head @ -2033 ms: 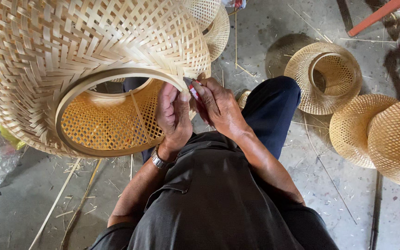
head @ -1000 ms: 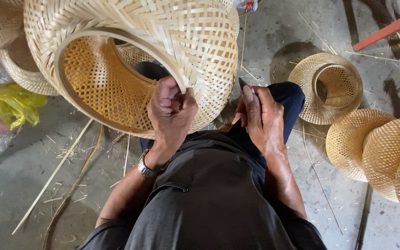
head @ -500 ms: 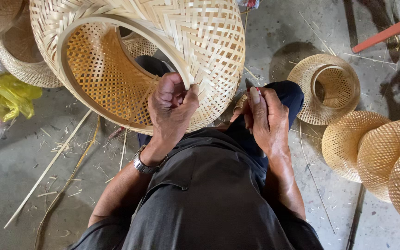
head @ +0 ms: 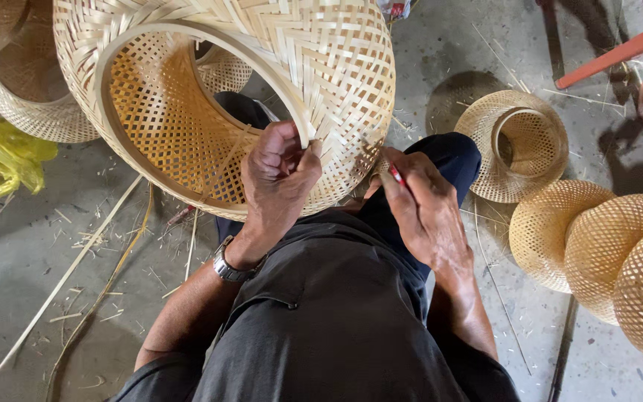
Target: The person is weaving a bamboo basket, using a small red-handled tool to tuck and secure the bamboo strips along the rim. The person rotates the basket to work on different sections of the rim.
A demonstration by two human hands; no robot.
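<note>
The floor (head: 53, 246) is grey concrete with loose bamboo strips (head: 68, 272) on it. The big basket (head: 277, 67) is the largest thing; it is woven bamboo, held up in front of the person's lap, tilted so its round opening faces left and toward the camera. More woven shades (head: 604, 253) lie in a row at the right, one smaller shade (head: 519, 145) stands behind them, and another basket (head: 35, 104) sits at the left near a yellow bag (head: 1, 160).

The left hand (head: 280, 167) is closed tight on the hoop (head: 187, 45) at the rim, thumb pressed over the edge where the hoop meets the weave. The right hand (head: 426, 208) is half closed around a thin red-tipped tool (head: 396, 175), just beside the lower wall of the basket; I cannot tell if the tip touches the weave.

To do this step well, I judge the left hand should keep the hoop firm against the weave so the rim does not spring open, and the tool should work close to the thumb, with short moves, so the thin strips do not split.

Compared with half a second before, the basket is almost in the same place, only turned a little more to the left. The left hand keeps the same grip on the rim. The right hand has lowered slightly and the red tip now shows clearly between the fingers.
</note>
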